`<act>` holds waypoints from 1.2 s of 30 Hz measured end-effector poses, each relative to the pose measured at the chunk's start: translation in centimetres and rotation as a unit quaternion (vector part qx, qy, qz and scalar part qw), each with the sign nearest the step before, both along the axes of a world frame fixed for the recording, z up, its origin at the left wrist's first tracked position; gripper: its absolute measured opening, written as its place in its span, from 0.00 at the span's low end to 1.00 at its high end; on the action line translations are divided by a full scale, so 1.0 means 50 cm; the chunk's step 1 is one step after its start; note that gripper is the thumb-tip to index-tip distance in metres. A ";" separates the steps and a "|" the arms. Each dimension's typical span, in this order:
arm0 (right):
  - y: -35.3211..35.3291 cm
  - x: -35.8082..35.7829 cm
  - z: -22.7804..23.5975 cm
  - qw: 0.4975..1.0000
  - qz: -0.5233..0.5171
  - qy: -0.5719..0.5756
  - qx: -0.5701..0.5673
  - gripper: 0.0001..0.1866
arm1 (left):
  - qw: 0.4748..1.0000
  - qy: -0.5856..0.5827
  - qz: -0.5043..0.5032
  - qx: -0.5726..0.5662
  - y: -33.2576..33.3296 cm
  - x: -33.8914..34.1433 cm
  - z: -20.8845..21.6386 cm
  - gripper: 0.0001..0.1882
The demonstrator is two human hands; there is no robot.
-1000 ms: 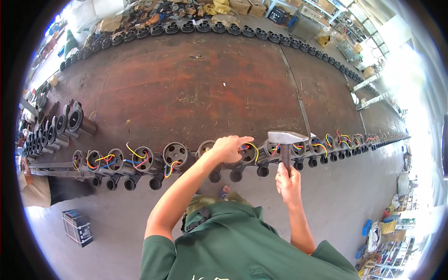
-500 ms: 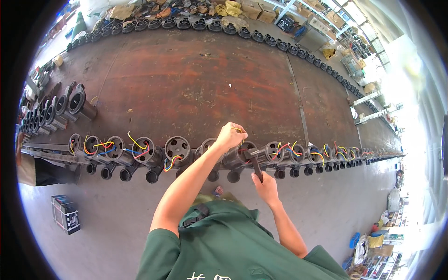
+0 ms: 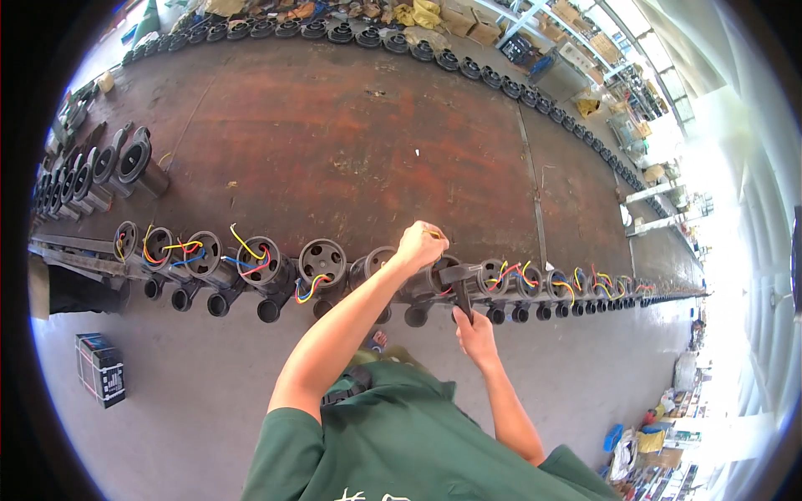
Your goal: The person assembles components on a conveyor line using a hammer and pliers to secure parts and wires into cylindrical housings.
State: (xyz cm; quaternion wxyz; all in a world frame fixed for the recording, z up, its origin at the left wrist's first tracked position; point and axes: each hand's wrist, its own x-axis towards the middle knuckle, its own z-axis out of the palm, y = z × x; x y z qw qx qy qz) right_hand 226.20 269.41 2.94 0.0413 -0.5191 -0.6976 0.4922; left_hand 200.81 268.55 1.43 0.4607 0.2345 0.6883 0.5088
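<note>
A long row of dark cylindrical motor housings, each with a short side pipe, runs along the near table edge. Over one housing (image 3: 433, 277) my left hand (image 3: 420, 247) is closed in a pinch on thin yellow wires (image 3: 432, 234); its fingers partly hide them. My right hand (image 3: 476, 336) grips the dark handle of a hammer (image 3: 462, 288), its head beside that housing's right rim. Whether the head touches the rim, I cannot tell. Coloured wires hang from the neighbouring housing (image 3: 322, 260) on the left and the housing (image 3: 494, 277) on the right.
Behind the row spreads a wide, worn reddish-brown table (image 3: 351, 150). Round dark parts (image 3: 368, 37) line its far edge. More dark housings (image 3: 138, 163) stand at the left. A strapped black box (image 3: 100, 370) sits on the grey floor, near a person's dark-clothed leg (image 3: 88, 290).
The view has shifted slightly, so the table and box sit a little further left. My hammer's head now shows more side-on above the rim. My left hand keeps its pinch on the wires.
</note>
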 end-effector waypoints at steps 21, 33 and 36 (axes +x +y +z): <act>-0.064 -0.021 0.185 0.966 -0.157 0.181 -0.096 0.18 | 0.881 0.445 -0.158 0.024 -0.027 0.048 0.001 0.12; -0.029 -0.024 0.125 0.997 -0.062 0.038 -0.001 0.23 | 0.981 0.179 -0.062 -0.039 0.020 0.020 -0.068 0.17; -0.040 -0.034 0.094 0.989 -0.012 0.090 0.120 0.21 | 0.998 0.002 -0.053 -0.027 0.021 0.025 -0.072 0.18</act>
